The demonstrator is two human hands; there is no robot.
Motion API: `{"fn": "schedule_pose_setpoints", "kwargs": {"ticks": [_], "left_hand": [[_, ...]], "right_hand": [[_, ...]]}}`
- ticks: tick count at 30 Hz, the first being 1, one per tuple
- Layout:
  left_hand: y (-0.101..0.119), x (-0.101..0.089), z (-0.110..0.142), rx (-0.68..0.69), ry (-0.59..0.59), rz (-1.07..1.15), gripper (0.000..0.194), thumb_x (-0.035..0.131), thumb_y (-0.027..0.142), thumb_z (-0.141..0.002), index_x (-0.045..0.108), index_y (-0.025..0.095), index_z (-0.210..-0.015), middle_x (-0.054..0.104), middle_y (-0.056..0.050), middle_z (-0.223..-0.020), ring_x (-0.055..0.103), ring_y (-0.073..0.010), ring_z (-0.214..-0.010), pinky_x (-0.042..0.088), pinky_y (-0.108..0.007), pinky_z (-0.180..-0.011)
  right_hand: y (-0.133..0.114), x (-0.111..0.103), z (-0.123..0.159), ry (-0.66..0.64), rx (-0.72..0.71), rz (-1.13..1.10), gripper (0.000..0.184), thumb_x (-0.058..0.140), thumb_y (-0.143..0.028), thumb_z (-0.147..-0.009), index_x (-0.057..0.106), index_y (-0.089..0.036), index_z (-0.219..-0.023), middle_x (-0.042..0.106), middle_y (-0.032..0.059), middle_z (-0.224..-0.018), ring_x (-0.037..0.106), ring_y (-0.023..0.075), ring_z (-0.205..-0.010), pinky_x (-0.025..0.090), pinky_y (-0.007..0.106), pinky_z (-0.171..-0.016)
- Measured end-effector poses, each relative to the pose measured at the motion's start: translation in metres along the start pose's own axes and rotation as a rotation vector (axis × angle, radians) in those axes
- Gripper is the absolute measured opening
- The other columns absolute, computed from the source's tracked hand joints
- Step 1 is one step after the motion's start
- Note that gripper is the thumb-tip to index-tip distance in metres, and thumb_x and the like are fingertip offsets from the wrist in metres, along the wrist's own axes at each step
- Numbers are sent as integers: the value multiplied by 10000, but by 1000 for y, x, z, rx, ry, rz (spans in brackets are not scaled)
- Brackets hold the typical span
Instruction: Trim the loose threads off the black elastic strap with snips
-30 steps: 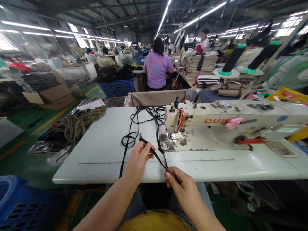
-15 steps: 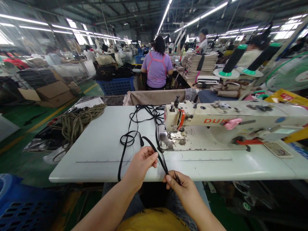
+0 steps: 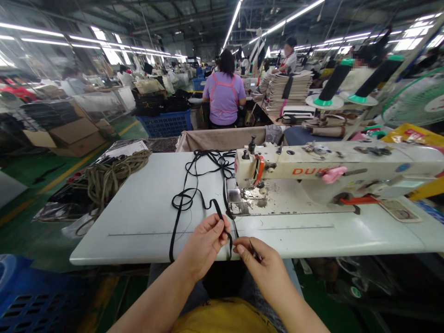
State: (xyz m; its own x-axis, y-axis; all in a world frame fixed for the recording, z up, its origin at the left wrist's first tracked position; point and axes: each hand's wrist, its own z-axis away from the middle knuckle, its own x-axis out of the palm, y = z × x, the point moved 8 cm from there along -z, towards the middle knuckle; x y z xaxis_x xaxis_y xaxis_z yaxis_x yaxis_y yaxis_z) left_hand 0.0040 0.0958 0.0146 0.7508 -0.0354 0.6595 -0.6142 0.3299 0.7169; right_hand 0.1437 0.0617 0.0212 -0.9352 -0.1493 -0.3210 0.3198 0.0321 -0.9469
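Observation:
A narrow black strap [image 3: 218, 208] is pinched between the thumb and fingers of my left hand [image 3: 204, 238], near the table's front edge. Its short end hangs below those fingers, and the rest bends back over the tabletop. My right hand [image 3: 258, 256] is closed around a small dark pointed tool, which looks like thread snips [image 3: 255, 252]; the palm hides most of it. My right thumb and index fingertips are close to another black strap length [image 3: 236, 227] coming from beside the sewing machine [image 3: 256, 185]. Whether they grip it, I cannot tell.
Loops of black strap [image 3: 182, 202] lie on the white table [image 3: 138, 208]. Olive cords [image 3: 107, 173] are heaped at the left. A blue basket [image 3: 31, 296] stands on the floor. Thread cones [image 3: 335, 85] rise behind the machine. A person in purple [image 3: 224, 97] sits ahead.
My left hand has moved slightly down and right along the strap, which now bunches above it. The strap's lower end has come away from my right hand and hangs free.

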Motion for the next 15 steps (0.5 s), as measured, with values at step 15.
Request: {"fn": "schedule_pose_setpoints", "kwargs": {"ticks": [15], "left_hand": [[-6, 4, 4, -93, -87, 159, 162, 769, 257, -871, 659, 144, -833, 496, -8, -872, 415, -63, -675, 397, -158, -632]], "right_hand": [[-49, -11, 7, 154, -456, 502, 204, 515, -213, -1005, 622, -219, -1178, 675, 112, -1017, 646, 274, -917, 561, 424, -787]]}}
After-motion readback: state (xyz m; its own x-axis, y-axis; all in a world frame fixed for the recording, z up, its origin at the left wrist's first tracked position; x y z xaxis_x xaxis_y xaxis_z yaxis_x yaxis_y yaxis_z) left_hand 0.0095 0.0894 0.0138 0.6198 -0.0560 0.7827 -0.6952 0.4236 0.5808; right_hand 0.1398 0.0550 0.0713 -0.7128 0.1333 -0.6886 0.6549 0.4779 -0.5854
